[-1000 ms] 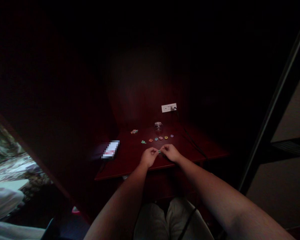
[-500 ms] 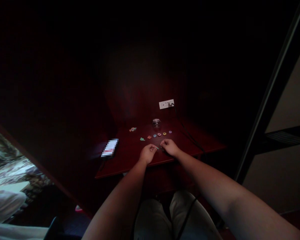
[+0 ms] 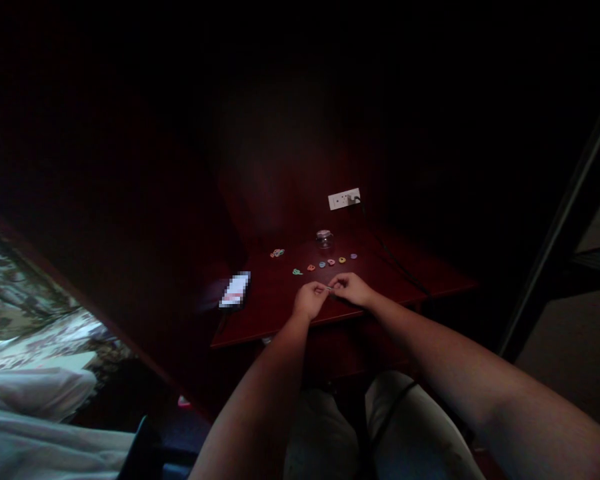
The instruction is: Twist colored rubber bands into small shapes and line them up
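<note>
Over the front of the dark red desk (image 3: 260, 313), my left hand (image 3: 310, 300) pinches a small thin pale piece (image 3: 327, 288), too small to name. My right hand (image 3: 352, 291) meets it from the other side, its thumb and fingertips closed at the same piece. Just beyond my fingers runs a row of small coloured loops: green (image 3: 297, 272), orange (image 3: 311, 268), blue (image 3: 323, 265), pink (image 3: 331, 263), yellow (image 3: 343, 260) and purple (image 3: 353, 256). Behind the row stands a small clear jar (image 3: 325, 240) with a lid.
A lit phone (image 3: 235, 290) lies at the desk's left. Farther back is a small pile of coloured loops (image 3: 277, 253). On the back wall a white socket (image 3: 345, 199) holds a plug, and its black cable (image 3: 397, 264) runs along the desk's right side.
My hands have come together; before, they were slightly apart, with a small greenish piece at my left fingertips. The whole view has shifted, so the desk appears farther right.
</note>
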Available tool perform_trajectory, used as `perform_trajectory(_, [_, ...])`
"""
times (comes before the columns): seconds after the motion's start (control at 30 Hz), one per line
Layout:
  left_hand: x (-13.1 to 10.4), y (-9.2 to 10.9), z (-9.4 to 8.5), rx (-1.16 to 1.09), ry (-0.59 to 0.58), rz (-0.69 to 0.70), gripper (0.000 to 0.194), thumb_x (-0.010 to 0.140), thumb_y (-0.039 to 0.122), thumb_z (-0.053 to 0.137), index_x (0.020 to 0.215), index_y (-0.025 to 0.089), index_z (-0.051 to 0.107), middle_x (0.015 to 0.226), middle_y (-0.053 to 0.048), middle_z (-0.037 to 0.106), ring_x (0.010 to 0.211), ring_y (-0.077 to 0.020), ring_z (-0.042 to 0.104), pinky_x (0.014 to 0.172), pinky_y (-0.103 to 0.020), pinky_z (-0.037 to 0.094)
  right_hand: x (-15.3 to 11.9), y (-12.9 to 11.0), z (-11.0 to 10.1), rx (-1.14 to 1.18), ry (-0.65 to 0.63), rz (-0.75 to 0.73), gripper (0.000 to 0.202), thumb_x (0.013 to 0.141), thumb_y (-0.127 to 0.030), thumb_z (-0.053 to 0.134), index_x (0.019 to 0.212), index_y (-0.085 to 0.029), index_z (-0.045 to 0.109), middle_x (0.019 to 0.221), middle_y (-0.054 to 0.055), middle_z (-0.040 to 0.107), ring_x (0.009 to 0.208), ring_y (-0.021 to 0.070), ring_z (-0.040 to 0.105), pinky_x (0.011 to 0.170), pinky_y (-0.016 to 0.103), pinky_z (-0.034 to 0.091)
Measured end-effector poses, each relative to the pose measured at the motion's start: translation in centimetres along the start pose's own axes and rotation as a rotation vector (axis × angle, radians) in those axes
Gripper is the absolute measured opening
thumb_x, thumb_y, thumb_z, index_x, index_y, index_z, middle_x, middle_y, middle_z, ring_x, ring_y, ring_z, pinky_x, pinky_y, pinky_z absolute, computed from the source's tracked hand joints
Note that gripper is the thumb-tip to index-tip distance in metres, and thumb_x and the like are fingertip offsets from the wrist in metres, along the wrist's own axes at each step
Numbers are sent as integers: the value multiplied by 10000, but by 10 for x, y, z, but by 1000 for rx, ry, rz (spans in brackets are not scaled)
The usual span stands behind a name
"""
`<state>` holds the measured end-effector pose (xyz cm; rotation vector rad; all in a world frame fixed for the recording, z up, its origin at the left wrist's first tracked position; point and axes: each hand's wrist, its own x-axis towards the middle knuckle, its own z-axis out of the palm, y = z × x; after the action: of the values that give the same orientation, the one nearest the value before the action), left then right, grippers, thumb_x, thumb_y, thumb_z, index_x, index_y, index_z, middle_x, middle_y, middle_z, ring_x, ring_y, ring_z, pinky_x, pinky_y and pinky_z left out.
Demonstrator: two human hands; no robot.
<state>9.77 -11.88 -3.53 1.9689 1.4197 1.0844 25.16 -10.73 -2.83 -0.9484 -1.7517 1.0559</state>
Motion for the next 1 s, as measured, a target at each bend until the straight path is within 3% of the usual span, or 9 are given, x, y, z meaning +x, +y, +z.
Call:
perform_trajectory(0.17, [-2,-5,1,13,-19,13,256,674,345,553,788,129,627,696,-46,630,583,-98,539,545,-196,402,-3,0,-2,-112,20,-52,145,611,-209,511,666,-105,597,533,-6,534,485,82,438,473,195,335])
perform_trajectory(0.6, [-3,1,1,-119,-10,15,207,669,282,569,765,106,620,665,-46,616,571,-89,531,544,-189,418,-8,-9,-2,-121,65,-41,151,616,-264,535,642,-116,553,523,-13,504,471,83,422,470,206,337])
perform_trajectory(1.0, [-4,0,1,-88,-20,16,208,669,287,573,767,109,614,671,-46,619,581,-94,537,553,-195,421,-4,0,-1,-268,113,-76,197,672,-322,498,641,-132,537,551,-4,518,490,92,430,479,206,336])
